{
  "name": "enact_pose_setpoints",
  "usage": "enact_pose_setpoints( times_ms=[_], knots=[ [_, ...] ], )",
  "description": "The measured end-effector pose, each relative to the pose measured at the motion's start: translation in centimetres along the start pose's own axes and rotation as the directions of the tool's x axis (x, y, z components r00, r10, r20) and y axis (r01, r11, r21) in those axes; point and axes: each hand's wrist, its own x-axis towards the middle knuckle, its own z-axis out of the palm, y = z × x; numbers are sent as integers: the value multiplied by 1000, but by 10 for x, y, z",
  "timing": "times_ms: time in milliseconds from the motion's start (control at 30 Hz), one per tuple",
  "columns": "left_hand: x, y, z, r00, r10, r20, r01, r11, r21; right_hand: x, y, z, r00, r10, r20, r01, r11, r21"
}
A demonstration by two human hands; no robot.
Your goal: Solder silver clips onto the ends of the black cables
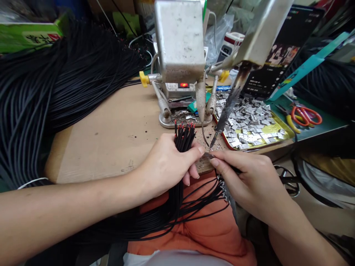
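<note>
My left hand grips a bundle of black wires, whose red-tipped ends point up. My right hand pinches a thin dark wire between thumb and forefinger, just left of its fingertips. That pinched end sits close to the fine tip of a scorched soldering iron, and I cannot tell whether they touch. The loose lengths of the bundle hang down over my orange lap.
A tray of small metal terminals lies right of the iron. Behind stands a metal soldering unit with a lit red lamp. A large heap of black cable covers the bench's left side. Orange-handled scissors lie on a green mat.
</note>
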Motion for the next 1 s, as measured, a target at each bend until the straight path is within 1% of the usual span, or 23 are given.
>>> enact_pose_setpoints(
  times_ms=[133, 233, 367, 433, 500, 667, 833, 1000],
  knots=[
    [1, 0, 1, 999, -19, -28, 17, 999, -41, 2, 1, -1, 1000, 9, -1, -9, 1000, 3],
    [1, -1, 1, 1000, -17, -20, 16, 998, -58, 3, 1, -2, 1000, 19, -10, -19, 1000, -12],
    [2, -2, 0, 1000, 16, 1, -16, 998, -68, 3, 4, 1, 995, 53, -85, -56, 998, -36],
    [3, -2, -1, 1000, 23, 4, -23, 997, -79, 2, 5, 2, 990, 33, -138, -42, 997, -64],
    [4, -2, -1, 1000, 25, 9, -24, 995, -95, 2, 6, 2, 982, -16, -190, -2, 996, -92],
    [5, -4, -3, 999, 23, 23, -19, 990, -142, 5, 8, 1, 952, -90, -292, 53, 990, -132],
    [4, -5, -4, 999, 32, 32, -27, 990, -141, 8, 12, 5, 928, -120, -351, 90, 991, -102],
    [4, -4, -4, 999, 35, 30, -31, 991, -128, 8, 14, 8, 923, -118, -366, 95, 992, -79]
  ],
)
